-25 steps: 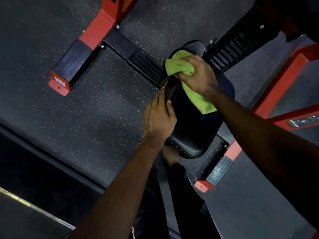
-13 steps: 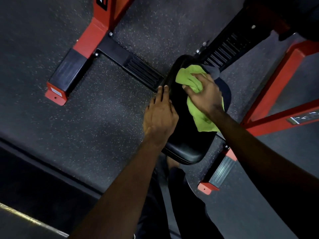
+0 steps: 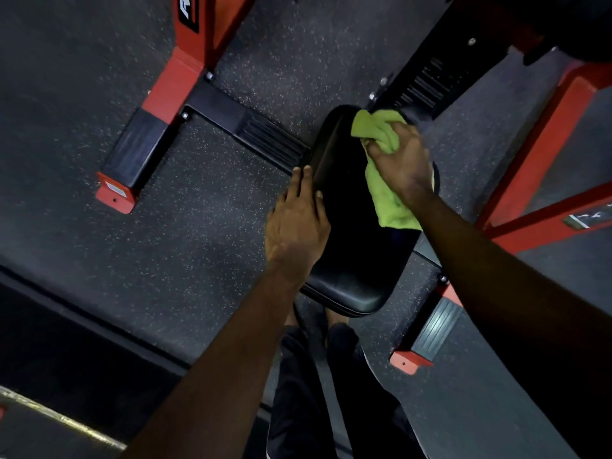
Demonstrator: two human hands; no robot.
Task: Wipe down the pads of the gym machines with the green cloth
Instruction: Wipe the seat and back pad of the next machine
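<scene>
A black padded seat point(image 3: 351, 260) of a red and black gym machine lies below me, long and rounded. My right hand point(image 3: 402, 160) grips a bunched green cloth point(image 3: 381, 134) and presses it on the pad's far right part; the cloth's loose end point(image 3: 394, 210) hangs out under my wrist. My left hand point(image 3: 298, 220) rests on the pad's left edge with fingers straight, pointing away from me. The pad's right side is hidden behind my right forearm.
Red frame legs point(image 3: 172, 91) with black foot plates point(image 3: 265, 140) spread over the speckled dark rubber floor point(image 3: 165, 243). More red beams point(image 3: 543, 154) stand at the right. A ribbed step and red foot point(image 3: 427, 339) lie near my legs point(image 3: 331, 392).
My right hand has carried the cloth from the pad's far left corner across to its far right side. The left hand has stayed on the left edge, its fingers now straighter.
</scene>
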